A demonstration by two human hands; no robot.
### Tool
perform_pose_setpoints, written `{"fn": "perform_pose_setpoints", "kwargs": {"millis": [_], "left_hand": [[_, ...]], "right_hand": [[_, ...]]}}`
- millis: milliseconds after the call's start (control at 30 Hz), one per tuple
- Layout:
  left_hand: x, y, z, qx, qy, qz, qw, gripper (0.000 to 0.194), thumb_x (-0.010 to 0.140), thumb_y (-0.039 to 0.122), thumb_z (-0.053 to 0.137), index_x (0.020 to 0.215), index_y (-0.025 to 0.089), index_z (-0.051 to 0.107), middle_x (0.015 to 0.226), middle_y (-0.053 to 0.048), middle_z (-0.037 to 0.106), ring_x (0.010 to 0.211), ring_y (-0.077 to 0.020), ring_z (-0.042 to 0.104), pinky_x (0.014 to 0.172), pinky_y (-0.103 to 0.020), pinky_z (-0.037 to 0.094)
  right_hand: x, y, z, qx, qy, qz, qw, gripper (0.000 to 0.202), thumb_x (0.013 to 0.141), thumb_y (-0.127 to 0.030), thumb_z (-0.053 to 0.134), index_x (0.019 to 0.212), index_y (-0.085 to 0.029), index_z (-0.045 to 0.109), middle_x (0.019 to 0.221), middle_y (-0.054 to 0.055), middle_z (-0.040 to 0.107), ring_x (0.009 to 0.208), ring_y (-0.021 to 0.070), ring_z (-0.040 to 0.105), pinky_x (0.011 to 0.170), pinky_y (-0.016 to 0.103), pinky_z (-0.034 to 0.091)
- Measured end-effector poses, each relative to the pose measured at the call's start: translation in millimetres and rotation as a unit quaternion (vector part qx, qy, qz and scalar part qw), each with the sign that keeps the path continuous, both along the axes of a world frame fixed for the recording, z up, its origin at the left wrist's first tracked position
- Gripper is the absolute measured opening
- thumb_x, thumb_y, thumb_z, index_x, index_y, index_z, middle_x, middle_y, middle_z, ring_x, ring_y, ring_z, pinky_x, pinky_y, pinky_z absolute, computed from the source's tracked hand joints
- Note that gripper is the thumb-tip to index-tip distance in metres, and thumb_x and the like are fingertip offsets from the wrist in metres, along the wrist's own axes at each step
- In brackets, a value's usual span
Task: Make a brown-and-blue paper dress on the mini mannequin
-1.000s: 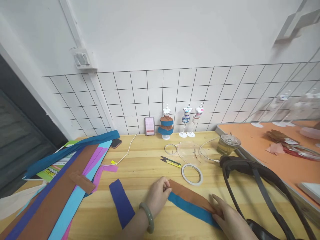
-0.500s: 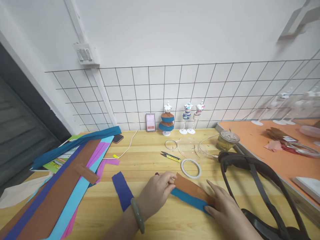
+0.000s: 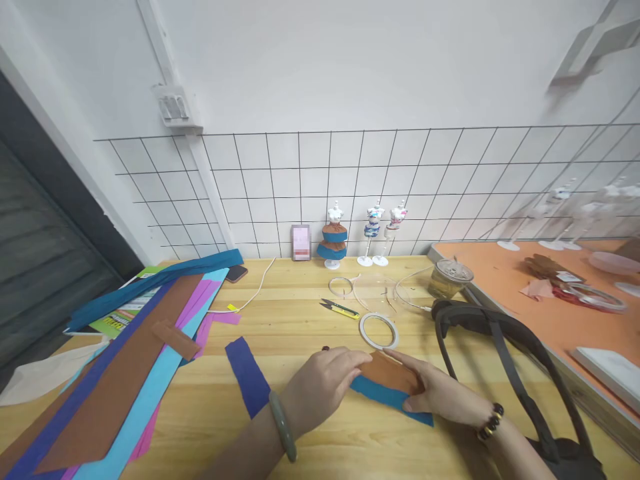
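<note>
A two-layer strip, brown [image 3: 393,373] on its far side and blue [image 3: 381,393] along the near side, lies between my hands on the wooden table. My left hand [image 3: 327,387], with a bangle at the wrist, pinches the strip's left end. At the right part of the strip is my right hand [image 3: 433,393], its thumb on the blue edge and its fingers stretched over the brown layer. Just beyond the strip lies a roll of white tape [image 3: 379,331]. Yellow snips [image 3: 340,309] rest behind my left hand.
Long coloured strips [image 3: 120,360] are piled at the left, with a purple piece [image 3: 247,377] nearer. A black headset [image 3: 515,373] and a lidded jar [image 3: 450,277] stand right. Small mannequins [image 3: 333,233] and an upright phone [image 3: 301,242] line the wall.
My right hand has moved inward and away from me along the strip, uncovering its blue right end. My left hand has shifted slightly right. The view has shifted a little.
</note>
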State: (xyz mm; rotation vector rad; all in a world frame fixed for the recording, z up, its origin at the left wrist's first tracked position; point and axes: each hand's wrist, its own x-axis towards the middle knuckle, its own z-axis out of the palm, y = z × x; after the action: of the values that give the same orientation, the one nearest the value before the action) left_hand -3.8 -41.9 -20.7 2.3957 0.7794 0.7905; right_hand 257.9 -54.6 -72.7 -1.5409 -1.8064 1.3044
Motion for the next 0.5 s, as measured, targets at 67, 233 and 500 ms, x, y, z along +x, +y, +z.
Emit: {"fn": "perform_pose_setpoints", "kwargs": {"millis": [67, 233, 500], "left_hand": [[0.6, -1.2, 3.2, 0.005, 0.005, -0.004, 1.0, 0.032, 0.094, 0.021, 0.036, 0.117, 0.019, 0.056, 0.104, -0.008, 0.068, 0.093, -0.0186, 0.062, 0.083, -0.03, 0.049], [2.8, -1.2, 5.9, -0.014, -0.009, -0.001, 1.0, 0.03, 0.093, 0.022, 0.038, 0.116, 0.02, 0.058, 0.102, -0.007, 0.069, 0.091, -0.018, 0.063, 0.082, -0.029, 0.049], [2.5, 3.0, 12.1, -0.047, -0.031, 0.028, 0.998, 0.026, 0.09, 0.02, 0.043, 0.11, 0.019, 0.061, 0.097, -0.006, 0.069, 0.088, -0.017, 0.063, 0.081, -0.028, 0.049]], "right_hand": [[1.0, 2.5, 6.0, -0.016, 0.007, 0.029, 0.999, 0.078, 0.054, -0.007, 0.062, 0.13, -0.018, 0.053, 0.123, 0.004, 0.062, 0.113, 0.0253, 0.055, 0.097, 0.034, 0.04], [6.3, 2.4, 11.4, -0.05, 0.008, 0.046, 0.998, 0.072, 0.053, -0.007, 0.065, 0.124, -0.021, 0.06, 0.105, 0.001, 0.07, 0.098, 0.0261, 0.062, 0.086, 0.034, 0.048], [8.5, -3.3, 30.9, -0.089, 0.09, 0.072, 0.989, 0.064, 0.057, -0.01, 0.07, 0.119, -0.02, 0.063, 0.11, 0.0, 0.068, 0.104, 0.0241, 0.059, 0.09, 0.03, 0.044]]}}
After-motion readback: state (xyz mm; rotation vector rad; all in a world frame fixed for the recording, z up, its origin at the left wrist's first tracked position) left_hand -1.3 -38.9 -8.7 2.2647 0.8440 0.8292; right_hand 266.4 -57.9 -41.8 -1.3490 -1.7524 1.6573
